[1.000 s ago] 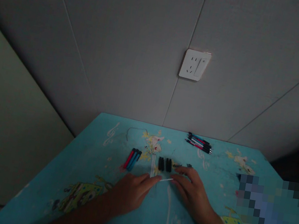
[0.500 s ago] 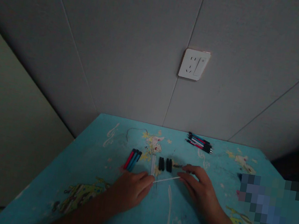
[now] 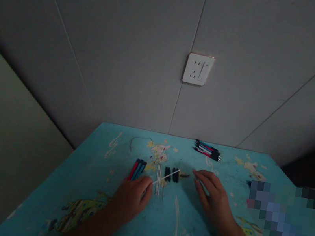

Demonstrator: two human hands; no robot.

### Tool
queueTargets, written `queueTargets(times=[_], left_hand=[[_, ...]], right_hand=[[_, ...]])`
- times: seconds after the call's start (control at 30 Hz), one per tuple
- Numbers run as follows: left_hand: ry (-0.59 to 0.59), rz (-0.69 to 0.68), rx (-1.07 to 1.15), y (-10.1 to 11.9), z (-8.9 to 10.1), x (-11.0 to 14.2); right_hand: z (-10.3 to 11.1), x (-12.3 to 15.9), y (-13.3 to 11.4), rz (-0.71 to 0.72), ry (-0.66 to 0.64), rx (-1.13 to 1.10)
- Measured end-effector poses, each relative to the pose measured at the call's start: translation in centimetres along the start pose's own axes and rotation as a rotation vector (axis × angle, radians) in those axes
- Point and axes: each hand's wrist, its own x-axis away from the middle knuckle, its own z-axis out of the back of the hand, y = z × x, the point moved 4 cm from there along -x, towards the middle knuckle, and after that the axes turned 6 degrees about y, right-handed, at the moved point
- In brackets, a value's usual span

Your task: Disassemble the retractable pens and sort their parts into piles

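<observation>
My left hand (image 3: 135, 194) is closed on a thin white pen refill (image 3: 167, 176), which slants up to the right over other white refills (image 3: 157, 187) lying side by side on the table. Beside that hand lie red and blue pen barrels (image 3: 139, 167), partly covered by its knuckles. Short black pen parts (image 3: 175, 176) sit in two small groups right of the refills. Open, with thumb and fingers apart, my right hand (image 3: 211, 194) hovers right of a small dark patch of tiny parts (image 3: 184, 175), too small to make out.
Several whole pens (image 3: 208, 150) lie in a bunch at the table's back. A cartoon-print blue cloth (image 3: 157, 233) covers the table, which meets a grey wall with a white socket (image 3: 198, 69). A blurred-out object (image 3: 279, 217) lies at the right.
My left hand has moved slightly left, and the refill's free end has swung up, away from my right hand. My right hand's fingers have come off the refill's end and spread.
</observation>
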Motion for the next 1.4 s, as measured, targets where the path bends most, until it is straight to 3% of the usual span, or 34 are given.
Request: queueTargets(times=[0.1,0.33,0.9,1.07,1.4], left_hand=[[-0.005,0.096,-0.084,-0.7,-0.3,-0.1],[-0.044,0.249,-0.302,-0.9,-0.3,0.2],[-0.162,0.078,-0.129,0.8,-1.6,0.8],[-0.128,0.048,-0.165,0.9,-1.4,0.7],[-0.226,-0.020,-0.156,1.5,-2.4,0.5]], right_hand=[[0.0,0.0,0.2,-0.034,-0.018,-0.043],[-1.0,0.2,-0.4,0.059,-0.121,-0.053],[-1.2,0.5,-0.1,0.045,-0.193,-0.024],[-1.4,0.4,0.0,0.035,-0.201,-0.025],[-1.2,0.3,-0.4,0.040,-0.214,-0.026]])
